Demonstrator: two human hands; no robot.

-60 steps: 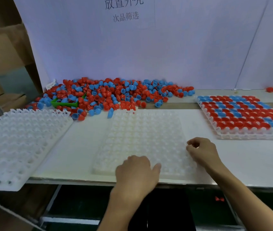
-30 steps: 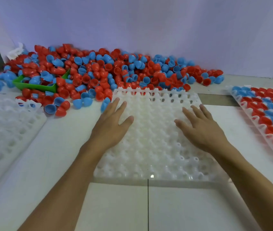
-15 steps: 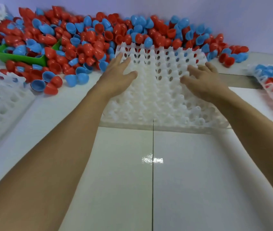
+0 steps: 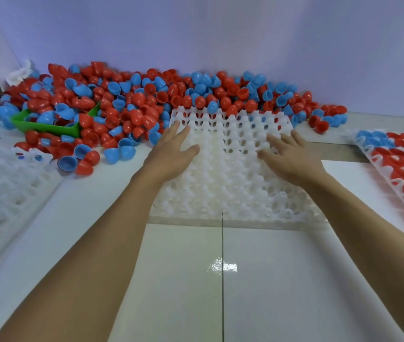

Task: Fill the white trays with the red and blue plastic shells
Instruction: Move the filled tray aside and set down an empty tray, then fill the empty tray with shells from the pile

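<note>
An empty white tray [image 4: 230, 183] with rows of round cells lies in the middle of the table. Its far edge is pushed under the big pile of red and blue plastic shells [image 4: 161, 99] along the back wall. My left hand [image 4: 171, 151] lies flat on the tray's left side, fingers straight and spread. My right hand [image 4: 292, 156] lies flat on the tray's right side, fingers straight too. Neither hand holds a shell. Shells show through the holes of the tray's far rows.
A green scoop [image 4: 48, 125] is half buried in the pile at the left. Another empty white tray [image 4: 3, 193] lies at the left edge. A tray filled with red and blue shells [image 4: 403, 164] lies at the right. White tabletop [image 4: 220, 280] stretches toward me.
Both hands slid the middle tray away from me, from the table's front edge to the pile. Its far edge now sits under the shells. My hands went from curled at the near edge to flat on top.
</note>
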